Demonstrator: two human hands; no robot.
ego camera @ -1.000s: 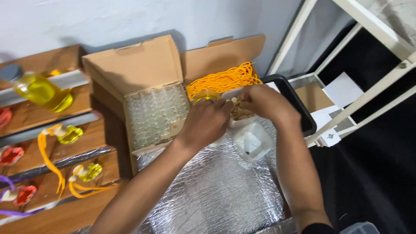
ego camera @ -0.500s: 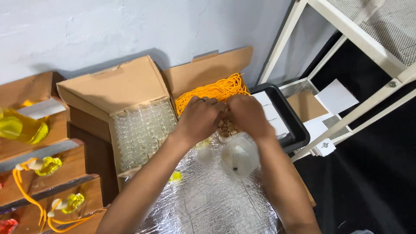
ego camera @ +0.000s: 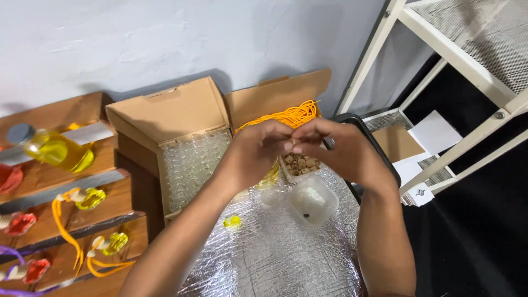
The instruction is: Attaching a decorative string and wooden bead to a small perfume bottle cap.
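Silver foil mat (ego camera: 280,258) at 6 o'clock: crinkled, quilted, shiny. Cardboard boxes (ego camera: 181,113) at 10 to 12 o'clock: matt brown, smooth. Small vials (ego camera: 192,162) inside left box: clear, glossy, glass or plastic, cannot tell. Orange cords (ego camera: 291,115) at 12 o'clock: matt fibre. Small tub (ego camera: 314,201) at centre: translucent plastic. Cork-like plugs (ego camera: 300,164): rough, tan. Wooden steps (ego camera: 49,181) at 9 o'clock: smooth, brown. Rack frame (ego camera: 456,41) at 2 o'clock: painted metal, perforated mesh shelf.

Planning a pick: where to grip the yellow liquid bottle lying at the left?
Probably across the yellow bottle's round body, fingers coming from above. It lies on its side on the wooden shelf, grey cap pointing left, so the cap offers little hold.
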